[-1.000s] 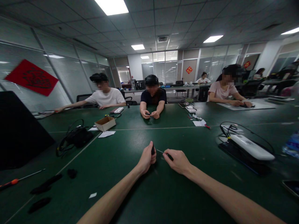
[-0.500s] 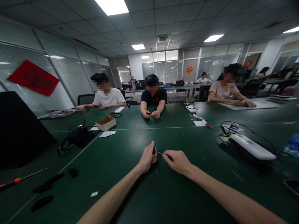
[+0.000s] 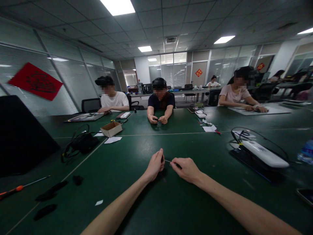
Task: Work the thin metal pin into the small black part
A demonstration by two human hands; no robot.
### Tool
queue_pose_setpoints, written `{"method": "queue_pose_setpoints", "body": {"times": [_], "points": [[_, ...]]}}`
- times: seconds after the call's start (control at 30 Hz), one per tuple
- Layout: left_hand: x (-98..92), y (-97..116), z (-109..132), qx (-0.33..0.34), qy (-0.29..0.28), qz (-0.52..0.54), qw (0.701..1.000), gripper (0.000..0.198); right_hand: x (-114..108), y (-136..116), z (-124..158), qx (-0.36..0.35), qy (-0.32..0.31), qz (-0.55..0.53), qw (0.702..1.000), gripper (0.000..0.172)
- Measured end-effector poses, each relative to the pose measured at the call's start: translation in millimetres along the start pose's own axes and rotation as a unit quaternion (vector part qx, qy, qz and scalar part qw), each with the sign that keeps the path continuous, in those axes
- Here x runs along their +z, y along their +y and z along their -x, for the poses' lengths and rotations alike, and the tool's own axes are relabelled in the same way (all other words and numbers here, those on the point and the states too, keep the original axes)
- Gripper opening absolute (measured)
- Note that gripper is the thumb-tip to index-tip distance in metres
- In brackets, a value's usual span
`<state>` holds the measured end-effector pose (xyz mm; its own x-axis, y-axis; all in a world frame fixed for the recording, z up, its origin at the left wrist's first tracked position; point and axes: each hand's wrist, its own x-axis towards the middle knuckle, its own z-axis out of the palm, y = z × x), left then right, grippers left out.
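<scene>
Green office table [image 3: 176,209], near edge: left hand [image 3: 154,165] closed around small dark object [image 3: 162,159]; right hand [image 3: 187,170] pinching thin metal pin [image 3: 168,160], tip brought close, seemingly for steady aim.

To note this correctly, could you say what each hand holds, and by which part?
The right hand pinches a thin metal tool by its dark handle; the left hand grips a small dark object by its lower part.
</scene>
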<state>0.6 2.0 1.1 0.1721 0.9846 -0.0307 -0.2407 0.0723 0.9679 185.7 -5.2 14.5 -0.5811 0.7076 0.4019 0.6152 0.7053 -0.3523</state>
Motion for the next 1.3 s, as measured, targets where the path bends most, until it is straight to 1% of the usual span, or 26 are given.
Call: {"method": "queue_pose_setpoints", "body": {"times": [0.13,0.33,0.67,0.9,1.0,1.2,1.27,1.3], "points": [[1.0,0.4,1.3,0.011,-0.007,-0.009,1.0,0.045,-1.0,0.3,0.4,-0.007,0.0,-0.016,1.0,0.032],[-0.8,-1.7,-0.3,0.008,-0.011,-0.013,1.0,0.045,-2.3,-2.8,0.6,-0.002,0.011,0.004,1.0,0.032],[-2.2,-7.2,-4.8,0.013,0.002,-0.01,1.0,0.045,-0.7,-5.5,0.6,0.019,0.019,0.061,0.998,0.033],[-0.2,-8.0,-5.8,0.025,0.028,-0.03,0.999,0.047,3.7,-3.5,0.6,0.032,0.024,0.087,0.995,0.036],[0.1,-8.6,-6.5,0.031,0.044,-0.042,0.998,0.047,3.2,-3.7,0.2,0.036,0.024,0.085,0.995,0.037],[1.7,-6.8,-5.1,0.035,0.055,-0.054,0.996,0.047,5.1,-3.5,1.2,0.042,0.023,0.064,0.997,0.038],[5.2,-3.9,-0.7,0.039,0.051,-0.074,0.995,0.047,6.5,0.8,-0.7,0.05,0.026,0.038,0.998,0.038],[7.4,-2.3,2.2,0.048,0.041,-0.095,0.994,0.047,6.9,4.0,-2.3,0.067,0.032,0.022,0.997,0.039]]}}
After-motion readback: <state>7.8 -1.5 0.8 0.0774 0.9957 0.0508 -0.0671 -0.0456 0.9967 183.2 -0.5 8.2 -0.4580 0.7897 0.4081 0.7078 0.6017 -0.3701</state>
